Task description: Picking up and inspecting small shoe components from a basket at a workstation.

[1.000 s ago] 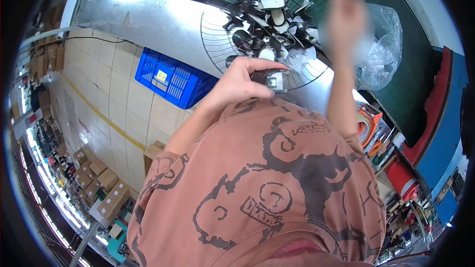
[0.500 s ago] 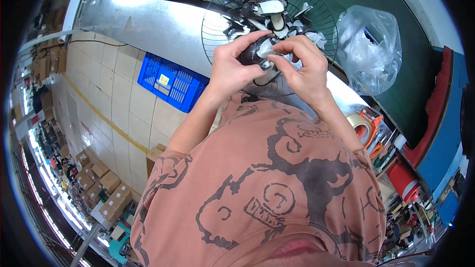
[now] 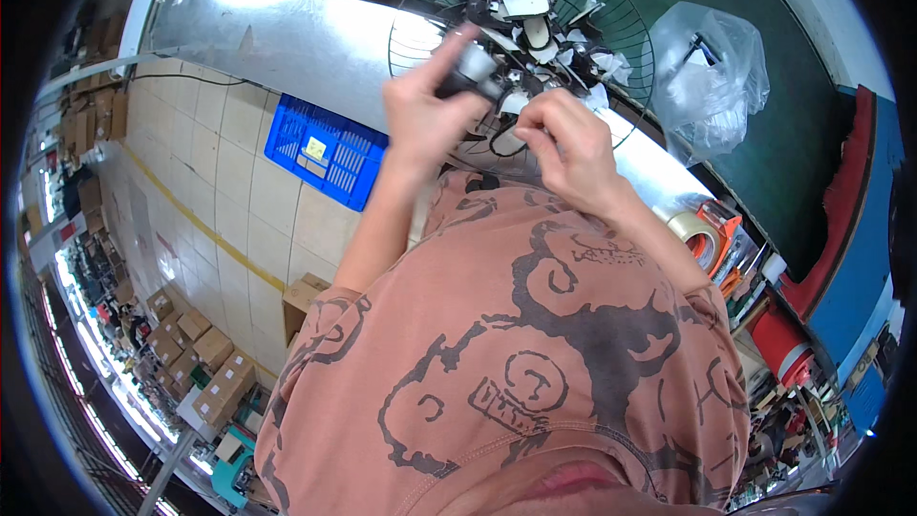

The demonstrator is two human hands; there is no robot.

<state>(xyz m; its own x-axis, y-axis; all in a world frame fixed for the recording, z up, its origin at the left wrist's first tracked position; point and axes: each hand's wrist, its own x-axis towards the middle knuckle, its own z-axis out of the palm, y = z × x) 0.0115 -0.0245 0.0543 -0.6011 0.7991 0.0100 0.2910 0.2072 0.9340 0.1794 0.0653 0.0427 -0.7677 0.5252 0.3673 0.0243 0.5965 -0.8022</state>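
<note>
My left hand (image 3: pixel 425 105), blurred by motion, is closed on a dark piece with a white part (image 3: pixel 471 72), like a small shoe upper; its exact kind is smeared. It is over the left side of a round wire basket (image 3: pixel 409 0). The basket bears a heap of black and white shoe-like pieces (image 3: pixel 523 5), some with white oval soles, among crumpled white scraps. Apart from the left, my right hand (image 3: pixel 573 148) is at the basket's near edge, thumb and forefinger pinched together. What lies between those fingertips, if anything, I cannot make out.
A clear plastic bag (image 3: pixel 712 76) lies right of the basket on the green surface (image 3: pixel 802 153). Tape rolls (image 3: pixel 695 239) and orange-handled tools are by my right forearm. A blue plastic crate (image 3: pixel 325 153) stands on the tiled floor beyond the metal bench edge (image 3: pixel 287 33).
My hands, which were together at the dark piece, have parted. The left has swung left with the piece; the right has dropped slightly nearer to me, its fingers pinched.
</note>
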